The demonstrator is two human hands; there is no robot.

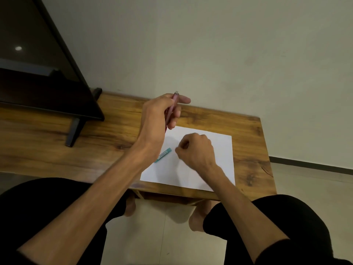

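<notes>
A white sheet of paper [219, 161] lies on the wooden table [95, 142] near its front right corner. My left hand [158, 115] grips a pink pen [171, 109] above the sheet's far left corner, the pen's pale end pointing up and away. My right hand [196, 150] hovers over the middle of the sheet with its fingers curled into a fist; whether it pinches something small cannot be seen. A teal pen or cap [163, 154] lies on the sheet's left edge, partly hidden by my left wrist.
A dark flat screen [38, 73] on a stand [73, 131] fills the table's left part. A plain wall [229, 54] rises right behind the table. My knees in black cloth [286, 226] and bare feet [196, 217] are below the front edge, over a tiled floor.
</notes>
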